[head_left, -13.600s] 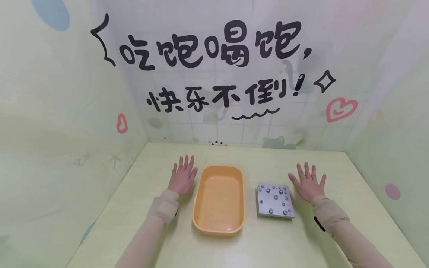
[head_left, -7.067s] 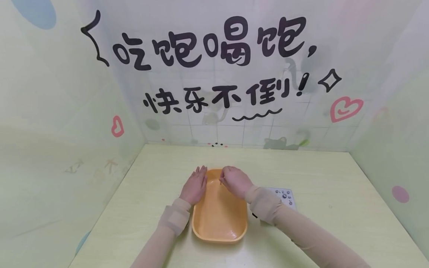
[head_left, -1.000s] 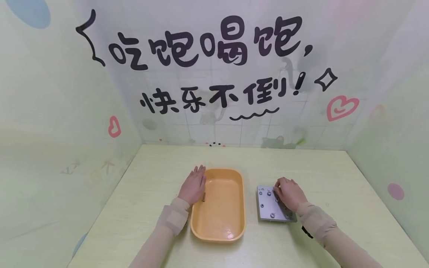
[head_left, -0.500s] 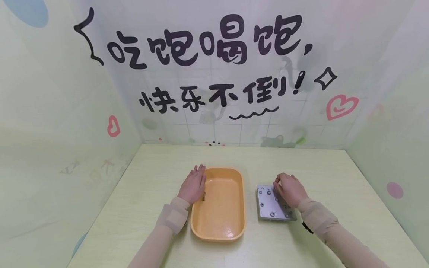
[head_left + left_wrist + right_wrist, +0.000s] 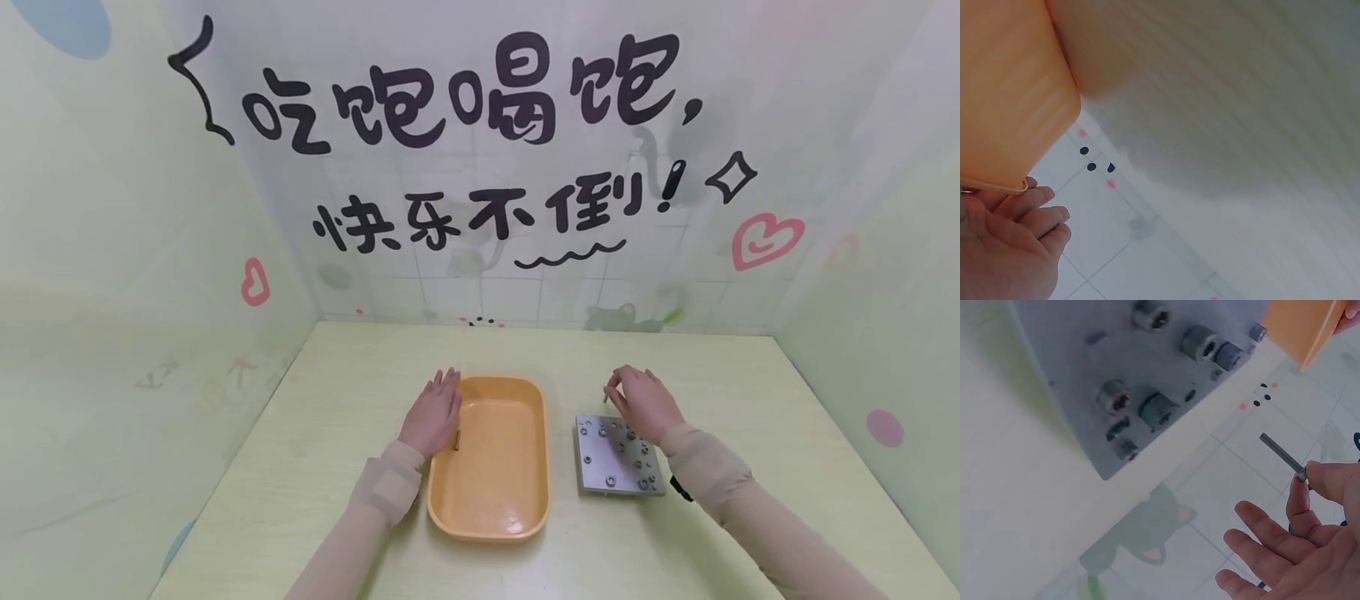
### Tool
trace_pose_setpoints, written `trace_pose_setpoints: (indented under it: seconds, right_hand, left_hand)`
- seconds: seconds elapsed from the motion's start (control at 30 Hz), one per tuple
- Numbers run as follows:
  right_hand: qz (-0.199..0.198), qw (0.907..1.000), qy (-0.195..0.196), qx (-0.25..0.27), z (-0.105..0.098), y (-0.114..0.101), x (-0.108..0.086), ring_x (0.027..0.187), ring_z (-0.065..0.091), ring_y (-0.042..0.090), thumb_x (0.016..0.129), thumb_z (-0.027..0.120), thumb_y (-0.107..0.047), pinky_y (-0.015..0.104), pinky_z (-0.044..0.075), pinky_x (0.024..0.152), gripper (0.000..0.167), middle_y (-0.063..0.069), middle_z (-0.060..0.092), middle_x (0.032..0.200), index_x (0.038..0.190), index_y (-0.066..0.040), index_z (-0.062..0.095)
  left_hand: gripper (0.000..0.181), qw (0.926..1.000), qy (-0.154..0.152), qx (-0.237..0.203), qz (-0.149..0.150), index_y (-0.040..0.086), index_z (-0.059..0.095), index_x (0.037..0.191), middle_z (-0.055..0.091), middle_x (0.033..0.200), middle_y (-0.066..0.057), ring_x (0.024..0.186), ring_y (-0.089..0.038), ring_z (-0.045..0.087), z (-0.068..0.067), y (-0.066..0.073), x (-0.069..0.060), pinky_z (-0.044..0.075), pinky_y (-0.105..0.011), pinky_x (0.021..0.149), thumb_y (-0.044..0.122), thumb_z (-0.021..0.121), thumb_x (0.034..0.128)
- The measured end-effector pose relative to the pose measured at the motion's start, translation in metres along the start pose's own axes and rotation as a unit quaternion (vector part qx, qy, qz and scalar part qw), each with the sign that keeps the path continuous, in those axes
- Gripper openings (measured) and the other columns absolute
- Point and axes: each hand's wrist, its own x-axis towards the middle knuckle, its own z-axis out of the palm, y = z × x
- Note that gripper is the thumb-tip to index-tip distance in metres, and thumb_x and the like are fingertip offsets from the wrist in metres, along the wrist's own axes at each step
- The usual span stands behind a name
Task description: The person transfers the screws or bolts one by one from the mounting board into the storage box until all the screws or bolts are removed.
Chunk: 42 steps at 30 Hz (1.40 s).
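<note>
My right hand (image 5: 647, 403) pinches a small metal screw (image 5: 1283, 455) by its head between thumb and forefinger, above the back edge of a metal plate (image 5: 600, 467). Several socket-head screws (image 5: 1159, 411) stand in the plate. The other fingers of the right hand (image 5: 1291, 544) are spread in the right wrist view. My left hand (image 5: 432, 414) lies against the left rim of an orange tray (image 5: 491, 533), fingers fairly straight; in the left wrist view the left hand (image 5: 1016, 237) touches the tray's rim (image 5: 997, 187). A small screw (image 5: 457, 440) lies inside the tray by its left wall.
Tray and plate stand side by side on a pale wooden table (image 5: 360, 358), a gap between them. A back wall (image 5: 480, 292) with large black writing and side walls enclose the table.
The right hand has risen off the plate and moved slightly back, with a screw now visible in its fingertips. The left hand and the tray have stayed in place.
</note>
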Motion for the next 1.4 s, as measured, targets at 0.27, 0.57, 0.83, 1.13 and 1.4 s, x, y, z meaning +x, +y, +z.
trace_pose_setpoints:
  seconds: [0.27, 0.57, 0.83, 1.13, 1.4]
  right_hand:
    - [-0.019, 0.9996, 0.020, 0.003, -0.011, -0.018, 0.014, 0.110, 0.062, 0.042, 0.099, 0.057, -0.011, 0.062, 0.037, 0.111, 0.014, 0.024, 0.066, 0.110, 0.098, 0.002, 0.061]
    - [-0.043, 0.9987, 0.026, 0.009, -0.003, -0.037, 0.021, 0.108, 0.064, 0.040, 0.098, 0.059, -0.011, 0.061, 0.040, 0.109, 0.011, 0.022, 0.067, 0.107, 0.095, 0.000, 0.061]
    - [-0.064, 0.9973, 0.034, 0.007, 0.001, -0.049, 0.027, 0.109, 0.064, 0.038, 0.097, 0.062, -0.011, 0.060, 0.042, 0.109, 0.010, 0.020, 0.067, 0.107, 0.094, -0.002, 0.060]
    - [-0.089, 0.9951, 0.041, 0.012, 0.006, -0.067, 0.032, 0.114, 0.062, 0.038, 0.095, 0.064, -0.011, 0.059, 0.043, 0.108, 0.010, 0.020, 0.067, 0.107, 0.091, -0.002, 0.060]
    - [-0.113, 0.9930, 0.029, 0.017, 0.017, -0.085, 0.037, 0.113, 0.063, 0.035, 0.095, 0.065, -0.013, 0.058, 0.044, 0.108, 0.011, 0.016, 0.068, 0.102, 0.093, -0.003, 0.059]
  left_hand:
    - [0.046, 1.0000, 0.000, -0.002, 0.002, -0.008, 0.041, 0.145, 0.039, 0.153, -0.023, 0.144, -0.041, 0.033, -0.001, 0.000, 0.001, 0.026, -0.050, 0.122, 0.019, 0.037, 0.1073]
    - [0.047, 1.0000, -0.002, -0.009, -0.002, -0.008, 0.040, 0.145, 0.038, 0.154, -0.022, 0.145, -0.040, 0.031, 0.003, -0.002, -0.001, 0.025, -0.050, 0.123, 0.021, 0.036, 0.1077]
    - [0.047, 0.9999, 0.001, -0.013, -0.001, -0.008, 0.041, 0.145, 0.038, 0.153, -0.023, 0.145, -0.040, 0.032, 0.002, -0.001, -0.002, 0.025, -0.050, 0.123, 0.021, 0.037, 0.1078]
    - [0.047, 1.0000, 0.005, -0.006, 0.003, -0.008, 0.042, 0.144, 0.039, 0.153, -0.024, 0.144, -0.041, 0.033, 0.001, 0.000, 0.000, 0.025, -0.050, 0.122, 0.020, 0.037, 0.1077]
    - [0.046, 1.0000, 0.007, -0.004, 0.003, -0.008, 0.042, 0.144, 0.040, 0.152, -0.023, 0.144, -0.041, 0.033, 0.002, -0.001, 0.000, 0.026, -0.050, 0.122, 0.020, 0.038, 0.1076]
